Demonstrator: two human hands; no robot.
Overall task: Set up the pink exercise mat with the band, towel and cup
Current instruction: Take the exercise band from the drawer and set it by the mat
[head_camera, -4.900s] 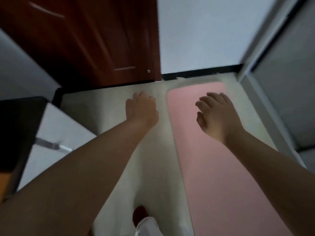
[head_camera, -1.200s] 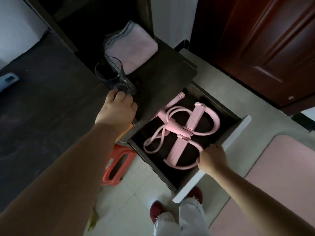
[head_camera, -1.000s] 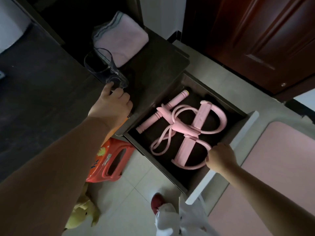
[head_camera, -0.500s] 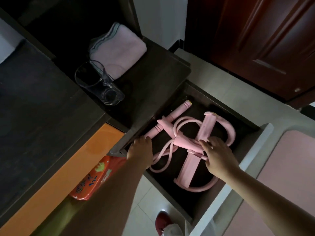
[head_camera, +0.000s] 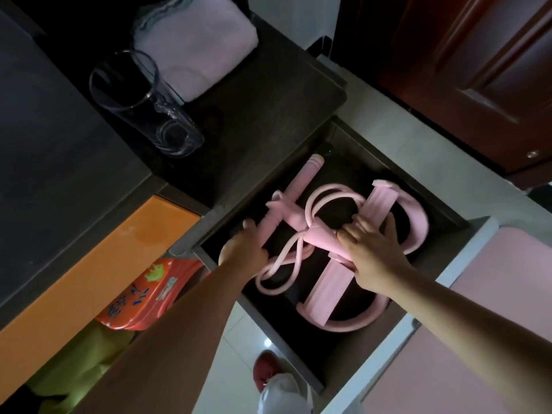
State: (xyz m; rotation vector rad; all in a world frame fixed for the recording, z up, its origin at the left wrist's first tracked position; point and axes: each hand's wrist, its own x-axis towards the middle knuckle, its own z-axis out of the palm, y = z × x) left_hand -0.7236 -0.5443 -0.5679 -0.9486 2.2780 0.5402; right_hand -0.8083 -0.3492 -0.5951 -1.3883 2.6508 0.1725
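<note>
Left hand (head_camera: pixel 243 251) curls on the pink foam-handled rubber resistance band (head_camera: pixel 316 234); right hand (head_camera: pixel 373 252) grips its middle (tubes tangled): lift both ends together.

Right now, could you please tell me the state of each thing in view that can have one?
drawer: pulled open
band: tangled in the drawer, gripped by both hands
left hand: gripping the band's handle
right hand: gripping the band's middle
cup: upright, looks empty
towel: folded behind the cup
pink mat: lying flat
</note>
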